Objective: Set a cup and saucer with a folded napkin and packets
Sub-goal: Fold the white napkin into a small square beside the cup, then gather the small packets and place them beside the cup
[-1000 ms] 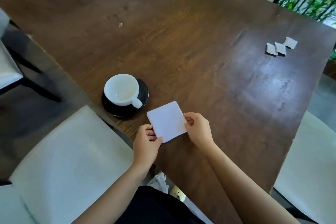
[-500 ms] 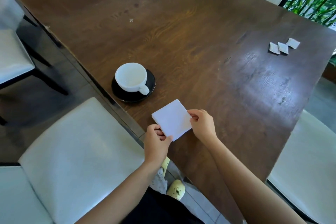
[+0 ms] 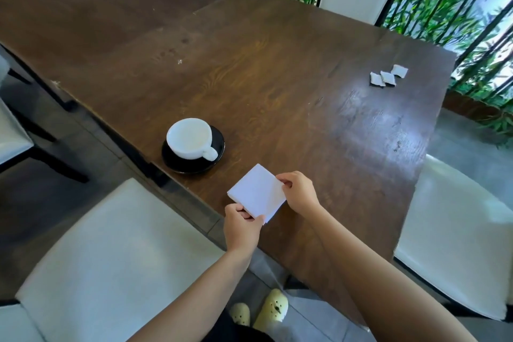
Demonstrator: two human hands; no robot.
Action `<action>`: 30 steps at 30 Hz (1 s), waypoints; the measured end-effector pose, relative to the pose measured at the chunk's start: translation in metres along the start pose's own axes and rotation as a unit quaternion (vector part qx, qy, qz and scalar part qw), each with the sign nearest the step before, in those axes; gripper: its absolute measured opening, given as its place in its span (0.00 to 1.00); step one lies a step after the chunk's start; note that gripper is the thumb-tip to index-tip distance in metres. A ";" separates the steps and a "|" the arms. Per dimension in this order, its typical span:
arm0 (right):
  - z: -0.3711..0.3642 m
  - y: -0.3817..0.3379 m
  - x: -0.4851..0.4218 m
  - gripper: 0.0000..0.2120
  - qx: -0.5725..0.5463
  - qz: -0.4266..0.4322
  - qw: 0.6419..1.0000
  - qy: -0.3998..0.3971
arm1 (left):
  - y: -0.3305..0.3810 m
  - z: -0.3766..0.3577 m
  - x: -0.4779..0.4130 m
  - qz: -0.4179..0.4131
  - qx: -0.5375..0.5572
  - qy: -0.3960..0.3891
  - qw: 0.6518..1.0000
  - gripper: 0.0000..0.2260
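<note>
Both bare forearms reached forward from the bottom of the view, over the near edge of the dark brown wooden desk (image 3: 277, 69). The left hand (image 3: 241, 226) pinched the near corner of the white square folded paper napkin (image 3: 256, 193), thumb on top and fingers curled under. The right hand (image 3: 299, 192) pinched the right corner with fingers bent, and here one thin layer was lifted a little. The napkin was flat and smooth, held just above the desk edge. To its left, near it, the white round ceramic cup (image 3: 190, 138) stood upright on the glossy black round saucer (image 3: 193, 159), handle pointing toward the napkin. Three small white crinkled packets (image 3: 388, 78) lay together at the far right of the desk, well apart.
</note>
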State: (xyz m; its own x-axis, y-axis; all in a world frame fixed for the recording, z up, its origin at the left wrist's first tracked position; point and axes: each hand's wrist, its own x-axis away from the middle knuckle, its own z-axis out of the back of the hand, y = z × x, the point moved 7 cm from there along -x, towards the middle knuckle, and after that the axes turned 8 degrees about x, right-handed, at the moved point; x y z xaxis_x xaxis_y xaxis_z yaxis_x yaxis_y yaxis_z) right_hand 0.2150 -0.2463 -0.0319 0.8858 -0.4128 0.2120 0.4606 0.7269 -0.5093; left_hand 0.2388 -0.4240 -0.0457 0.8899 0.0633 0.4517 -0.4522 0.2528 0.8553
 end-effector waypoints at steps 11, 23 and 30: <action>0.036 0.009 -0.003 0.17 0.032 -0.024 0.996 -0.080 | 0.051 0.019 -0.009 -0.169 -0.144 0.009 0.975 0.10; 0.153 0.071 -0.060 0.25 0.144 -0.021 0.975 -0.165 | 0.180 -0.133 -0.040 -0.239 -0.437 -0.292 0.817 0.17; 0.234 0.149 -0.109 0.24 0.177 -0.001 0.962 -0.206 | 0.228 -0.253 -0.017 -0.213 -0.488 -0.366 0.764 0.18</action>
State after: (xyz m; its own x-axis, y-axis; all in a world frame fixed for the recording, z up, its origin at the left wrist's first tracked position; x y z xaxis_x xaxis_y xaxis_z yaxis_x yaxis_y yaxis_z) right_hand 0.2007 0.0355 0.0643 0.7985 -0.2150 0.5623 0.3884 0.8976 -0.2084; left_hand 0.1364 -0.1232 0.0774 0.5111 -0.6908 0.5115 0.4455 0.7218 0.5297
